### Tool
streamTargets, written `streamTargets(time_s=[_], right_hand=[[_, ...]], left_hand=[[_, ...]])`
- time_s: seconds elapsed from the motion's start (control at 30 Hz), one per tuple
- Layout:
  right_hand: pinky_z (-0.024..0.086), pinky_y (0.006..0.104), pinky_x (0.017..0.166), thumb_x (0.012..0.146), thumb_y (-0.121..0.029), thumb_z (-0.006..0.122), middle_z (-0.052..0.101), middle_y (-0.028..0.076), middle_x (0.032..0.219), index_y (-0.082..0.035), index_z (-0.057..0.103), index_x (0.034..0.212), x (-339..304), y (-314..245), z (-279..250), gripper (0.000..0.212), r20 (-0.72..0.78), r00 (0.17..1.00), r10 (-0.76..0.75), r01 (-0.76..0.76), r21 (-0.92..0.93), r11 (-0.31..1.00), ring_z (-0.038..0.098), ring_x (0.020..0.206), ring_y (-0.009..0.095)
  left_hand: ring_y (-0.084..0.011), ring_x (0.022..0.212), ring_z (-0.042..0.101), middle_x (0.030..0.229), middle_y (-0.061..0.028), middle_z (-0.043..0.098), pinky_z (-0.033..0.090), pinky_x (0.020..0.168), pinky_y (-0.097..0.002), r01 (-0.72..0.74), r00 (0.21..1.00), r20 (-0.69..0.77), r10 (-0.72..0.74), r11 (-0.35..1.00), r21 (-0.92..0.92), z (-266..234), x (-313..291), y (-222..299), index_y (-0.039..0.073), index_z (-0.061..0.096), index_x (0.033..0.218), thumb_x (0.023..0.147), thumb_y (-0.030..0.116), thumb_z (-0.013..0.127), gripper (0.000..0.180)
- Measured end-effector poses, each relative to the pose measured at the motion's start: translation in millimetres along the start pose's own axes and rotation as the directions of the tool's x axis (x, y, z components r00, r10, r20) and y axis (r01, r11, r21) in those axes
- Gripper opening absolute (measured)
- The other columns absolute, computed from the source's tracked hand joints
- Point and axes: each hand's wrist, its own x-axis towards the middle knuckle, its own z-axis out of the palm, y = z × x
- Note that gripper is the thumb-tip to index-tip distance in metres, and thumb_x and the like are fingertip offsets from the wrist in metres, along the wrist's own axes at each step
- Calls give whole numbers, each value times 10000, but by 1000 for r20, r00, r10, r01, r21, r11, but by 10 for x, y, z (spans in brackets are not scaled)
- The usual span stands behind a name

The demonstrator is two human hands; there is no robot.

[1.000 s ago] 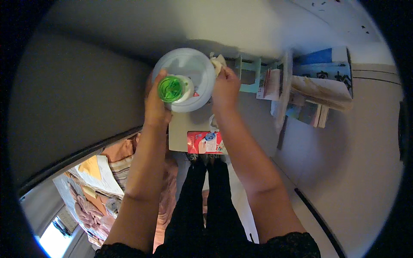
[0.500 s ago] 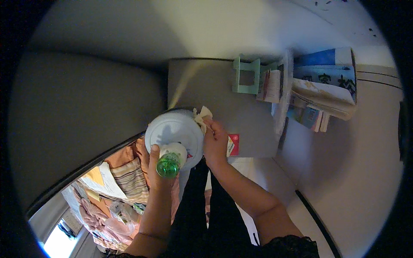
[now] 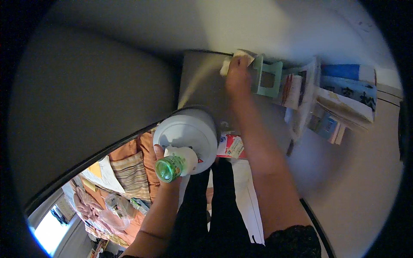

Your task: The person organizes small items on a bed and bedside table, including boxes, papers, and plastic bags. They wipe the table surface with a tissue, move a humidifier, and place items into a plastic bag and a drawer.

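Note:
My left hand (image 3: 159,152) is closed at the near left side of a round container with a pale lid (image 3: 183,131), thumb showing by the rim; its other fingers are mostly hidden. On that lid are a white rounded object (image 3: 188,160) and a green see-through bottle or jar (image 3: 168,169). My right arm reaches forward over the grey surface (image 3: 206,79). At the far edge, by the wall, my right hand (image 3: 239,79) grips a cream cloth (image 3: 244,54), bunched under the fingers, just left of a pale green stand (image 3: 269,79).
Books (image 3: 294,91) and a clear plastic divider (image 3: 307,101) stand right of the stand, with a box of papers (image 3: 346,94) beyond. A red and white packet (image 3: 232,145) lies near the front edge. A dark panel (image 3: 94,99) rises at left; bedding (image 3: 129,172) lies below it.
My right hand has moved forward with the cloth, from beside the container to the far edge by the wall. The container now appears slightly lower and further right. More of the red packet shows.

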Motion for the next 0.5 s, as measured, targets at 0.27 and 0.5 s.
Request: streamTargets(time_s=[0.27,0.5], right_hand=[[441,462,869,875,-373,454,535,225,1149,-125,564,1093,-251,571,1008,348,181,869,-460,455,74,888,533,1050,375],[479,439,800,875,-115,434,496,172,1209,-99,534,1123,251,411,642,268,106,983,-150,89,441,893,560,994,349]], left_hand=[[-218,1019,516,1155,-120,523,435,845,-349,-115,993,3,117,973,199,-68,-73,-38,37,442,1257,916,454,465,540],[-223,1060,499,1199,-130,507,390,896,-336,-245,959,5,284,819,519,-93,-20,10,16,431,1257,927,515,386,600]])
